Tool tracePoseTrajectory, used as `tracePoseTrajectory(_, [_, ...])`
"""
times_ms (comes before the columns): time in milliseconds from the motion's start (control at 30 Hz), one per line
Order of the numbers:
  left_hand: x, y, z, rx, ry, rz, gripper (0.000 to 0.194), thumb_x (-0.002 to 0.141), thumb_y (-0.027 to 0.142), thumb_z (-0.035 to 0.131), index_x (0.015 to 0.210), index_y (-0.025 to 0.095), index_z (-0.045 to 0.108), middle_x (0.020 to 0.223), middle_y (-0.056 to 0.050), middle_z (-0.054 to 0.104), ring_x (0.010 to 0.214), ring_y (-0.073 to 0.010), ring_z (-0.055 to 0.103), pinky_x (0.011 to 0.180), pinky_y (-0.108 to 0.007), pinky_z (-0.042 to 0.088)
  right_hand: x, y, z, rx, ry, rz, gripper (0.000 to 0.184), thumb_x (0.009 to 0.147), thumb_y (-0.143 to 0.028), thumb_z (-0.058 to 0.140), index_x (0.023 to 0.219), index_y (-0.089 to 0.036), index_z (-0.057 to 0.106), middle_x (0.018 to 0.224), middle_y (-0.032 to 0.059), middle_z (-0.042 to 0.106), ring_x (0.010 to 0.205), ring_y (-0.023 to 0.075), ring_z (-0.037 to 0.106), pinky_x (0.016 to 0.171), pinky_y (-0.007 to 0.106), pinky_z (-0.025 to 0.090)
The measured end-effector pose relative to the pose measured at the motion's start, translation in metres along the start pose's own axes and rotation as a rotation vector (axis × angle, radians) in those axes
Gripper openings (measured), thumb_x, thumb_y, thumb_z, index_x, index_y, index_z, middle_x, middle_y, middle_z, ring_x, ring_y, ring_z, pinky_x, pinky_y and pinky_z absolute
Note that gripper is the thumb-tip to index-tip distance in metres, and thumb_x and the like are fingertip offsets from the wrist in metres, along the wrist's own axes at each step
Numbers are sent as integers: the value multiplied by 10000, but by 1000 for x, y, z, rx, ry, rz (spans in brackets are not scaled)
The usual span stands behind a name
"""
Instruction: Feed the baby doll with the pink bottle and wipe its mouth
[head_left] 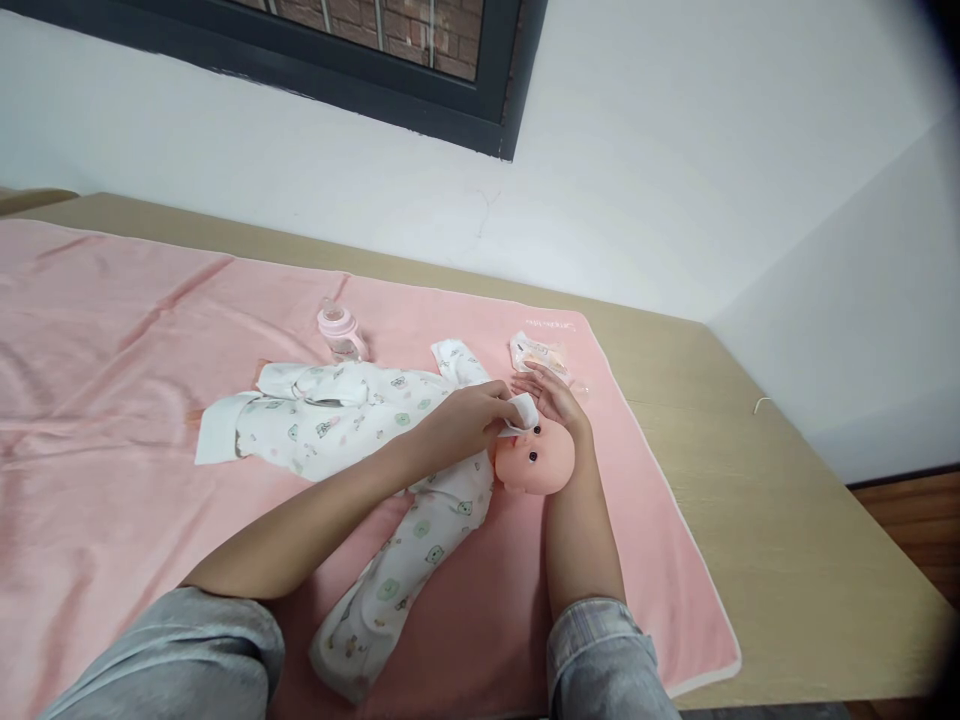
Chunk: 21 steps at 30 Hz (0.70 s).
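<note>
A baby doll [536,470] in a white printed sleepsuit [397,395] lies on its back, its head to the right. My left hand [484,415] is closed on a white wipe [525,412] and holds it against the doll's face near the mouth and cheek. Beside the far side of the doll's head is my right hand [553,398], fingers stretched out and palm towards the head. Its forearm runs along the top of the head; whether it touches I cannot tell.
A pink blanket [645,560] covers much of the wooden tabletop [750,500]. On it, a pink baby bottle [341,333] stands beyond the doll's legs, and a small clear-and-white packet [536,352] lies beyond my right hand. A white wall [600,200] with a dark-framed window rises behind.
</note>
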<state>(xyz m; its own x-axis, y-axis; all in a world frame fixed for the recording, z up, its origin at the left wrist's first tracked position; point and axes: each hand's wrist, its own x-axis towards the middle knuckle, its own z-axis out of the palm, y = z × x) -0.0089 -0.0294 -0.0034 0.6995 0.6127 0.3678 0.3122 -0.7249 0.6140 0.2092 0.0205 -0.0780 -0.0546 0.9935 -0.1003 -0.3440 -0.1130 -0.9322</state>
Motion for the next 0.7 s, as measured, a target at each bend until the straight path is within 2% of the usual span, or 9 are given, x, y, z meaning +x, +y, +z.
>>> tracePoseTrajectory(167, [1,-3,4,42,28,-7,300,805,-16,499,889,183,706,897,-10,583,763,-122,572,662,-220,396,7,6,-10,2,28,-7,364,920,-370,576,1213,-156,562,1206,90,587,1057,204,602,895,411,537])
tracePoseTrajectory(300, [2,1,-1,40,9,-29,295,809,-29,513,902,174,705,907,-14,580,784,-128,574,670,-221,401,12,11,-17,8,43,-21,375,925,-379,567,1228,-158,553,1222,92,576,1066,208,596,898,416,534])
tracePoseTrajectory(533, [0,13,-22,78,-163,-79,269,839,13,522,926,179,714,940,-13,630,828,-143,595,715,-233,421,12,13,-20,25,27,-17,375,921,-376,575,1225,-159,554,1222,93,577,1061,204,597,896,415,535])
tracePoseTrajectory(700, [0,16,-25,92,-222,-95,233,830,78,536,910,206,714,906,-6,662,795,-151,615,687,-223,429,12,13,-21,45,13,-5,359,925,-374,569,1219,-169,560,1227,93,576,1061,200,596,900,410,534])
